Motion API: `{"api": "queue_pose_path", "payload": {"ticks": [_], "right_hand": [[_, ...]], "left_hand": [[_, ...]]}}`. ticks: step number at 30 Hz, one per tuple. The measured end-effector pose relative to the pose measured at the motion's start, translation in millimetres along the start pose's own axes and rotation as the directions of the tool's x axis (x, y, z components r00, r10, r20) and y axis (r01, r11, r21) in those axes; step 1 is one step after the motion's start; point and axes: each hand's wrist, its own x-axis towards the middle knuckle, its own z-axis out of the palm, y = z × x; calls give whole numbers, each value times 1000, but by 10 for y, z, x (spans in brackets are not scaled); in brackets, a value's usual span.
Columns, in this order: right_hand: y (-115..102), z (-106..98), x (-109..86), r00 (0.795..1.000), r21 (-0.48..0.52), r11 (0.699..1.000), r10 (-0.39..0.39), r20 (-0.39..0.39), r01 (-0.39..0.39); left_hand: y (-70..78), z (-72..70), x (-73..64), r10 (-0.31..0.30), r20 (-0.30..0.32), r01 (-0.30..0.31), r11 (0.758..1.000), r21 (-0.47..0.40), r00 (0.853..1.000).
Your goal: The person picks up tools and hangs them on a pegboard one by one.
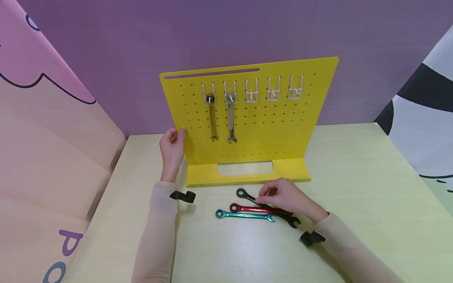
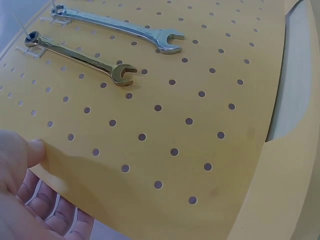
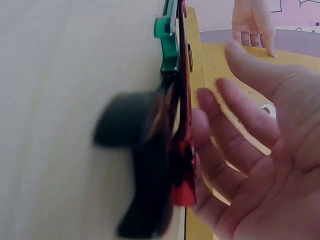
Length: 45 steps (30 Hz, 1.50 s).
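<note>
My left hand (image 1: 172, 151) holds the left edge of a yellow pegboard (image 1: 247, 145), thumb on its front, fingers behind. On the table, a black ratchet wrench (image 1: 294, 221) lies slantwise across a red ratchet wrench (image 1: 244, 208). In front of them is a teal ratchet wrench (image 1: 244, 215). My right hand (image 1: 288, 195) hovers at the black wrench, its fingers loosely bent; the right wrist view shows thumb and fingertips apart. A gold wrench (image 2: 75, 56) and a silver wrench (image 2: 117, 26) hang by their ring ends from hooks on the board.
To the right of the hung wrenches, three white wire hooks (image 1: 273, 94) carry nothing. The board's base (image 1: 201, 175) stands on the pale table (image 1: 350, 188), with a purple wall (image 1: 226, 35) behind. Each wrist wears a black clip, such as the left one (image 1: 183, 196).
</note>
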Motion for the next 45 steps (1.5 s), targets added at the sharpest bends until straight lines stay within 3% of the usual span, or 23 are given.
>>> {"api": "queue_pose_path", "payload": {"ticks": [11,21,32,45], "right_hand": [[38,-19,-55,989,-46,998,-43,144,50],[28,-60,-90,988,-113,991,-56,143,73],[45,-132,-88,982,-103,991,-63,178,82],[101,-158,-58,977,-78,992,-85,194,101]], "left_hand": [[-33,-12,-10,-13,-10,13,1000,-3,1000],[-10,33,13,4,-3,-4,1000,-10,1000],[-32,-5,35,29,-2,-29,1000,5,1000],[-28,12,20,4,1,-4,1000,7,1000]]}}
